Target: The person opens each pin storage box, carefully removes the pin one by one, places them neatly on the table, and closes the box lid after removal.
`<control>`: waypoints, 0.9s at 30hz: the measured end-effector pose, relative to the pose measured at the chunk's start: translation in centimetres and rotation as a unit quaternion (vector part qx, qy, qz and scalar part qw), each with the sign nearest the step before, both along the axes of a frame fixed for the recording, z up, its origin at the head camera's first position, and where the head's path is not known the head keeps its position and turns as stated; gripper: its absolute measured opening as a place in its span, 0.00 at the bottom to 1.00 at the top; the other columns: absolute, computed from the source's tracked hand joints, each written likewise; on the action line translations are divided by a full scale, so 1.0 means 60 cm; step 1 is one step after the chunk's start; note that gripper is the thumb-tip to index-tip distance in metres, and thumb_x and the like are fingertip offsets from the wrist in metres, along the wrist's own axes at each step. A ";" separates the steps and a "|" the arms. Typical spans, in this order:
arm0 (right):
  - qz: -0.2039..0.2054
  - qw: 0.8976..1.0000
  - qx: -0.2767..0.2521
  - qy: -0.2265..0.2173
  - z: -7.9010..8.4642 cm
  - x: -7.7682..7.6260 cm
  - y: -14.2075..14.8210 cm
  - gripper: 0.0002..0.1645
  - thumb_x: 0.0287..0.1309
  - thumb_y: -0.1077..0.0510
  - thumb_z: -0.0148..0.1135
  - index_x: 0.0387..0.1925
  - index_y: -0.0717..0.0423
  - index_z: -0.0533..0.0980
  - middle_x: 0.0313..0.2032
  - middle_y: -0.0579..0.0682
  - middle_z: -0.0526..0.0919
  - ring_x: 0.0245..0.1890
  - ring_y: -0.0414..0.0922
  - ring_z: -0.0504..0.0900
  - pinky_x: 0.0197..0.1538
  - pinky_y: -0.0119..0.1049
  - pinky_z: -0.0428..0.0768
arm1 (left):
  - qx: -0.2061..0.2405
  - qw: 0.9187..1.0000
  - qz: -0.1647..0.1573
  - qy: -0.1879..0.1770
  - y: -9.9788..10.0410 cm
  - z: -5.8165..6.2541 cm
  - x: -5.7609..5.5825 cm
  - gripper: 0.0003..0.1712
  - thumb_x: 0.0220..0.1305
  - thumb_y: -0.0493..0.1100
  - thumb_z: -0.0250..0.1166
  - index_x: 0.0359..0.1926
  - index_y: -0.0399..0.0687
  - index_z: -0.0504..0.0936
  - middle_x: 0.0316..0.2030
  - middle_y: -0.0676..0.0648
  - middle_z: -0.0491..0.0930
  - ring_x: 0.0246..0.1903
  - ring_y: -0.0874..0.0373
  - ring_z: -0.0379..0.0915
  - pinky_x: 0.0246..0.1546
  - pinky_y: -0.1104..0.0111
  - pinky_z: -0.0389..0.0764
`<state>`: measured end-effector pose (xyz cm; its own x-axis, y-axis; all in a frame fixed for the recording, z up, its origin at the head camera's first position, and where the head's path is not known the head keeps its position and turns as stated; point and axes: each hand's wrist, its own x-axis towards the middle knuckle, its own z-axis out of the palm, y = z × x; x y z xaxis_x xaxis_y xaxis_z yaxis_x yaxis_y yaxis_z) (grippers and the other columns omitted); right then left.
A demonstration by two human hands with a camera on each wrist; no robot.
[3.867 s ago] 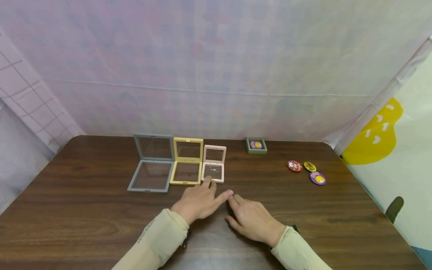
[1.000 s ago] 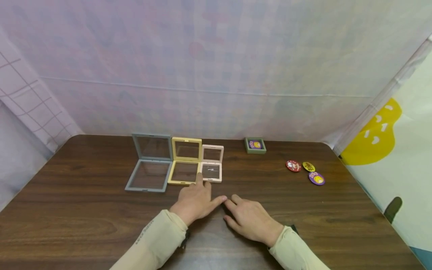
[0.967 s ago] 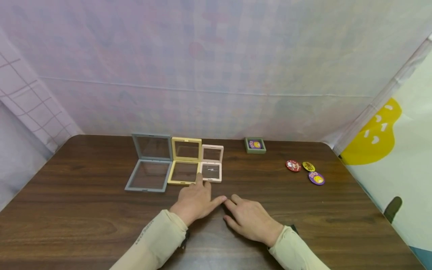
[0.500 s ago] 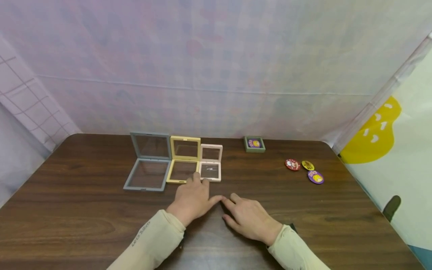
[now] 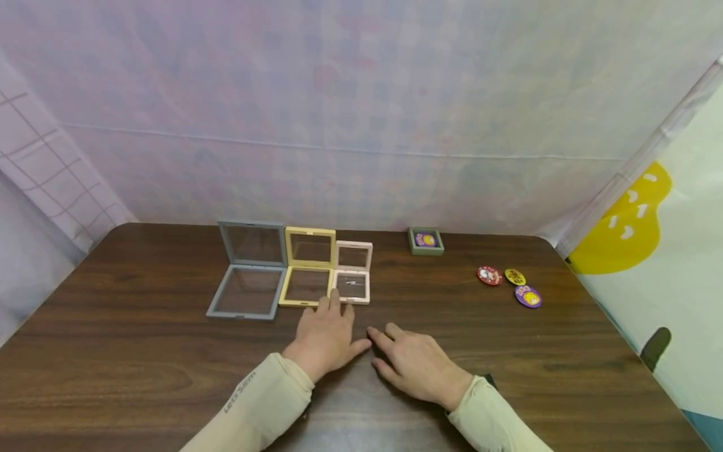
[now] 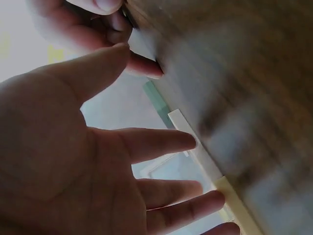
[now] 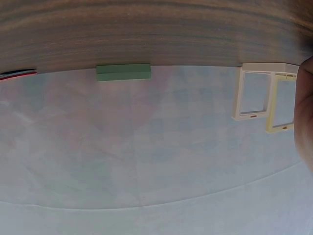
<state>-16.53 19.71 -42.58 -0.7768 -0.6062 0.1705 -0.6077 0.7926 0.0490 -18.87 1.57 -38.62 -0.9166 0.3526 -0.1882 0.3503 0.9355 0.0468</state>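
My left hand (image 5: 326, 336) is over the table with its fingers stretched toward the front edges of a yellow display frame (image 5: 307, 285) and a smaller pale pink display frame (image 5: 351, 287). In the left wrist view those fingers look straight and spread, holding nothing. Whether they touch the frames I cannot tell. Beside the yellow one lies a larger grey-blue display frame (image 5: 248, 292). All three are unfolded, lids standing up at the back. My right hand (image 5: 418, 364) rests on the table to the right, fingers loosely extended and nothing in them.
A small green frame (image 5: 426, 250) with a purple-and-yellow badge (image 5: 425, 240) inside sits at the back edge. Farther right lie a red badge (image 5: 489, 275), a yellow badge (image 5: 515, 277) and a purple badge (image 5: 528, 296). A patterned curtain (image 5: 361, 125) hangs behind the table.
My left hand has shifted left from the pink frame toward the yellow one, and its fingers have spread. Its thumb has drawn slightly away from the right fingertips. The frames stay unfolded.
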 end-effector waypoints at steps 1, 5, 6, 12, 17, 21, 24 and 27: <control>0.001 1.000 -0.001 -0.001 0.000 0.000 0.000 0.28 0.61 0.44 0.57 0.58 0.52 0.74 0.33 0.43 0.75 0.22 0.35 0.72 0.24 0.32 0.74 | -0.001 1.000 -0.003 0.002 0.001 0.000 0.002 0.45 0.62 0.71 0.50 0.69 0.47 0.63 0.72 0.36 0.52 0.70 0.43 0.54 0.62 0.47 0.67; 0.001 1.000 -0.003 -0.010 0.000 0.000 0.000 0.27 0.62 0.45 0.56 0.59 0.53 0.74 0.34 0.44 0.76 0.21 0.34 0.71 0.24 0.32 0.74 | -0.006 0.999 -0.030 0.020 0.007 -0.002 0.013 0.45 0.62 0.71 0.51 0.69 0.46 0.64 0.72 0.36 0.53 0.70 0.43 0.55 0.62 0.49 0.67; 0.001 1.000 -0.003 -0.010 0.000 0.000 0.000 0.27 0.62 0.45 0.56 0.59 0.53 0.74 0.33 0.44 0.76 0.21 0.34 0.70 0.24 0.32 0.74 | -0.007 0.999 -0.035 0.025 0.009 -0.003 0.015 0.45 0.62 0.70 0.51 0.68 0.45 0.64 0.72 0.36 0.54 0.70 0.44 0.54 0.62 0.49 0.67; 0.002 1.000 -0.001 -0.003 0.002 0.000 0.000 0.28 0.62 0.44 0.56 0.59 0.53 0.74 0.33 0.43 0.75 0.21 0.34 0.70 0.24 0.31 0.73 | -0.030 0.999 -0.003 0.020 0.014 -0.002 0.019 0.48 0.61 0.72 0.52 0.69 0.42 0.62 0.70 0.33 0.55 0.69 0.41 0.54 0.61 0.46 0.68; 0.002 1.000 -0.002 -0.009 0.003 -0.001 -0.001 0.27 0.62 0.44 0.56 0.59 0.52 0.74 0.33 0.43 0.75 0.21 0.33 0.68 0.23 0.30 0.72 | -0.026 0.999 0.021 0.001 0.012 -0.003 0.014 0.47 0.60 0.72 0.52 0.69 0.45 0.63 0.71 0.32 0.54 0.69 0.39 0.55 0.54 0.45 0.72; 0.000 1.000 -0.003 -0.010 0.003 0.000 -0.001 0.27 0.62 0.44 0.56 0.58 0.52 0.74 0.33 0.43 0.75 0.21 0.33 0.68 0.22 0.29 0.71 | -0.024 0.999 0.032 -0.005 0.014 0.000 0.017 0.47 0.60 0.72 0.51 0.69 0.45 0.63 0.70 0.31 0.55 0.67 0.39 0.57 0.55 0.44 0.71; -0.001 1.000 -0.004 -0.009 0.002 0.000 0.000 0.27 0.62 0.44 0.56 0.58 0.52 0.74 0.32 0.43 0.75 0.21 0.33 0.68 0.23 0.30 0.71 | -0.030 0.999 0.033 -0.009 0.018 0.003 0.022 0.47 0.61 0.73 0.49 0.70 0.45 0.62 0.70 0.31 0.56 0.67 0.39 0.59 0.59 0.45 0.68; -0.003 1.000 -0.003 -0.016 0.001 0.000 0.000 0.27 0.62 0.45 0.56 0.59 0.52 0.74 0.32 0.43 0.75 0.21 0.34 0.69 0.23 0.31 0.72 | -0.030 0.999 0.014 0.002 0.022 0.005 0.030 0.46 0.63 0.71 0.48 0.69 0.44 0.63 0.70 0.32 0.57 0.67 0.40 0.59 0.62 0.47 0.67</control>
<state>-16.54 19.71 -42.49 -0.7858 -0.6001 0.1493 -0.6036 0.7969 0.0260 -17.08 2.91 -38.30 -0.9268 0.3154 -0.2037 0.3242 0.9459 -0.0107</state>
